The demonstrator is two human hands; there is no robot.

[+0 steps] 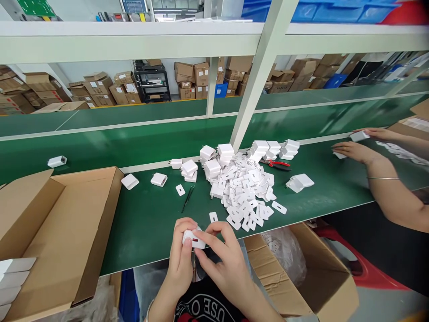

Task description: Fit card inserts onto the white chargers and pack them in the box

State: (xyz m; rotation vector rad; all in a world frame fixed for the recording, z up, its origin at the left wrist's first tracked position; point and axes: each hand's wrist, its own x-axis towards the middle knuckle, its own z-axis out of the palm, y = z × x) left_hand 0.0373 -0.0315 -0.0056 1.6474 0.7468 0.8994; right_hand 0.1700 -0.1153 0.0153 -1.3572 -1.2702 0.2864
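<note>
Landmark: the heap of white face plates (246, 190), loose on the green tabletop (147, 232).

Nearest, below and left of the heap: one white charger (194, 239), off the front edge of the tabletop, a face with a dark red slot turned to view. Left hand (179, 250): closed round its left side, thumb on the near side. Right hand (226, 255): thumb and fingers narrow, pinching its right side, a fingertip on the face.

Below the heap, under the tabletop edge: one open carton (321, 286) with clear plastic (290, 257) inside.

Far left of the heap: one large open cardboard box (67, 237); white blocks (15, 279) stacked at its near left corner.

Just off the heap's near left edge: one single plate (213, 217). Farther left: dark tweezers (188, 199), and beside them another loose plate (180, 190).

Left of the heap, farther back: several white adapters (158, 179), some single, some stacked. At its back left edge, and behind it to the right: stacked adapters (225, 152). Right of the heap: red-and-black pliers (276, 165); beyond them, white adapters (300, 182) lying together.

Far right of the heap: another person's hands (360, 152), at white pieces.

Farthest, behind the heap: brown cartons (201, 76) and a black cart (152, 82).
</note>
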